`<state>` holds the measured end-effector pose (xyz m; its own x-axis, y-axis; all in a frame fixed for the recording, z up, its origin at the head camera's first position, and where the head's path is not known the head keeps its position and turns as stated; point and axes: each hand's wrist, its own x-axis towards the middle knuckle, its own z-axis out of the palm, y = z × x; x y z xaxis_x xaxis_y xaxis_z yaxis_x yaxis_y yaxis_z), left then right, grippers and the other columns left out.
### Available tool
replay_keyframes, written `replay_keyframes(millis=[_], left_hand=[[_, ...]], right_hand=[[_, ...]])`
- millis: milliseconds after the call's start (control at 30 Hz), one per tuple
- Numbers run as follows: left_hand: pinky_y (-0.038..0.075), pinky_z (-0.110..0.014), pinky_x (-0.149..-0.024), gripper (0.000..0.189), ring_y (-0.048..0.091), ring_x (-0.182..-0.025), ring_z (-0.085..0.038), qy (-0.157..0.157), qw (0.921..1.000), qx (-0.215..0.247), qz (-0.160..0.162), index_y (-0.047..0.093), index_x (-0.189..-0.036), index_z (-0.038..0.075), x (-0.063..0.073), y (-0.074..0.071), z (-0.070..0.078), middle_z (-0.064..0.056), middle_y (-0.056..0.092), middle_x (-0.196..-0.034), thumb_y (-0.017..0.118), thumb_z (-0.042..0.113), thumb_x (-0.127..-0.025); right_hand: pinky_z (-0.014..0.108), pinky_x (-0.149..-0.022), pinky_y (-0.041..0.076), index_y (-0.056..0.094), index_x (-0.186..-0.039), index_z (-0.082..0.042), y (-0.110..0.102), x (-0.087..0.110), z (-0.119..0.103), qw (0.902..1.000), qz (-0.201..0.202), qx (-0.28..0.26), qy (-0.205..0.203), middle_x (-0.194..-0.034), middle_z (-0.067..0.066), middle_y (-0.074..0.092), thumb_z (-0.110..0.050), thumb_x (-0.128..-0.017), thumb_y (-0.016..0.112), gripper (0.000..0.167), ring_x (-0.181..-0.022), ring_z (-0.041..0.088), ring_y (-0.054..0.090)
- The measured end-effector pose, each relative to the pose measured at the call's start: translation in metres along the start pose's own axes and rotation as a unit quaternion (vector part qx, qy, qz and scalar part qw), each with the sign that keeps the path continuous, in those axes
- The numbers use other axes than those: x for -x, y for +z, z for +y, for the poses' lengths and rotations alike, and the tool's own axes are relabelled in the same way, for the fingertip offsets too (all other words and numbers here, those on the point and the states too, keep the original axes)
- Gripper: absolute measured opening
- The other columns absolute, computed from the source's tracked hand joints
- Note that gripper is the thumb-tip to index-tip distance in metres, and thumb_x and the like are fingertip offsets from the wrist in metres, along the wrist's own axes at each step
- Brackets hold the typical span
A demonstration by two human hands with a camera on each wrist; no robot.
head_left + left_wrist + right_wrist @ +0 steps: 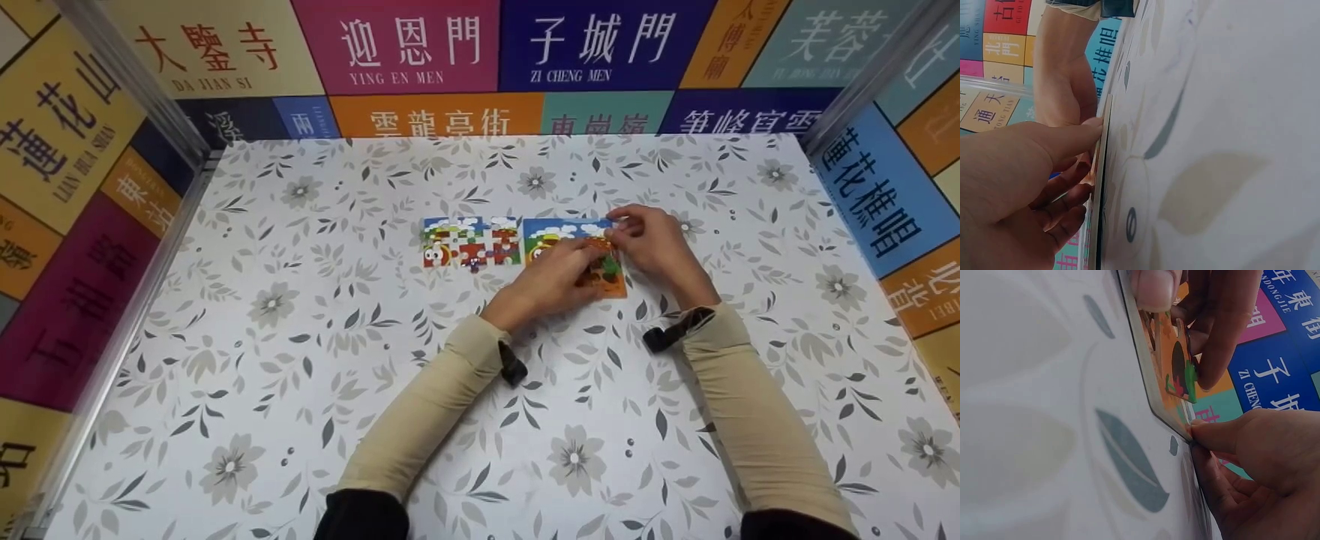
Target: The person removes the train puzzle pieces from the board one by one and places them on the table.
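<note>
A picture puzzle board [616,289] with a blue sky and an orange lower part lies flat on the table, partly covered by my hands. My left hand [551,281] is over its middle and holds an orange jigsaw piece [1180,363] with a dark oval and a green edge. That piece stands tilted up from the board in the right wrist view. My right hand [656,240] pinches the board's upper right corner between thumb and fingers. Left of the board lie several interlocked puzzle pieces [472,251], with gaps between some of them.
A white floral cloth [315,390] covers the table. Coloured panels [397,45] with large characters stand along the back and both sides. Dark wrist devices [514,367] sit on both sleeves.
</note>
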<state>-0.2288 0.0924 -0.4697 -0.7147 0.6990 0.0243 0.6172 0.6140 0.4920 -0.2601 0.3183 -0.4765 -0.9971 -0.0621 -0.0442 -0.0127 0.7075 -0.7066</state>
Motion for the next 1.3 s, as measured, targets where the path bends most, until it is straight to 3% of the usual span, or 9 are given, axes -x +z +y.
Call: replay_keyframes(millis=[300,400,633,967,1133,1300], left_hand=[[0.046,-0.033,-0.121,0.06,0.06,-0.141,-0.021,0.042,0.998,0.013,0.046,0.061,-0.153,0.017,0.001,-0.001,-0.004,-0.002,0.065,-0.153,0.083,0.029,-0.098],[0.046,-0.034,-0.121,0.06,0.06,-0.141,-0.021,0.055,0.9969,0.006,0.057,0.062,-0.152,0.018,0.003,-0.004,-0.007,-0.001,0.066,-0.151,0.084,0.03,-0.097],[0.049,-0.034,-0.116,0.062,0.064,-0.133,-0.019,0.062,0.9956,0.018,0.069,0.062,-0.153,0.021,0.012,-0.012,-0.017,0.003,0.071,-0.146,0.085,0.032,-0.096],[0.055,-0.039,-0.099,0.058,0.062,-0.116,-0.02,0.052,0.9935,0.015,0.1,0.064,-0.151,0.02,0.032,-0.025,-0.032,-0.004,0.064,-0.133,0.082,0.038,-0.098],[0.055,-0.039,-0.102,0.056,0.063,-0.118,-0.02,0.057,0.9909,0.022,0.12,0.068,-0.146,0.016,0.044,-0.031,-0.044,-0.003,0.067,-0.129,0.085,0.035,-0.096],[0.054,-0.043,-0.108,0.057,0.064,-0.125,-0.024,0.043,0.9904,0.013,0.131,0.068,-0.146,0.017,0.056,-0.039,-0.056,-0.004,0.071,-0.132,0.086,0.036,-0.095]], right_hand=[[0.016,-0.079,0.051,0.072,-0.138,-0.01,0.002,-0.001,0.001,0.9998,0.017,0.001,-0.01,-0.119,0.02,0.077,-0.02,-0.105,0.073,0.035,-0.109,0.033,0.075],[0.021,-0.083,0.053,0.072,-0.138,-0.01,0.003,-0.002,0.001,0.9999,0.014,0.002,-0.009,-0.12,0.02,0.076,-0.021,-0.105,0.072,0.035,-0.11,0.033,0.075],[0.044,-0.097,0.057,0.07,-0.14,-0.01,0.002,-0.001,0.0,0.9999,0.007,0.006,-0.005,-0.122,0.02,0.075,-0.021,-0.106,0.071,0.036,-0.113,0.034,0.074],[0.045,-0.099,0.055,0.07,-0.141,-0.011,0.002,0.0,0.0,1.0,0.001,0.003,0.004,-0.122,0.019,0.073,-0.023,-0.107,0.071,0.037,-0.114,0.032,0.072],[0.047,-0.1,0.056,0.07,-0.141,-0.009,0.002,0.001,0.0,1.0,0.005,-0.001,0.001,-0.122,0.02,0.073,-0.021,-0.106,0.071,0.037,-0.114,0.034,0.072],[0.046,-0.099,0.056,0.07,-0.141,-0.008,0.003,0.0,0.001,0.9999,0.01,0.005,-0.006,-0.12,0.021,0.072,-0.02,-0.106,0.07,0.037,-0.114,0.035,0.072]])
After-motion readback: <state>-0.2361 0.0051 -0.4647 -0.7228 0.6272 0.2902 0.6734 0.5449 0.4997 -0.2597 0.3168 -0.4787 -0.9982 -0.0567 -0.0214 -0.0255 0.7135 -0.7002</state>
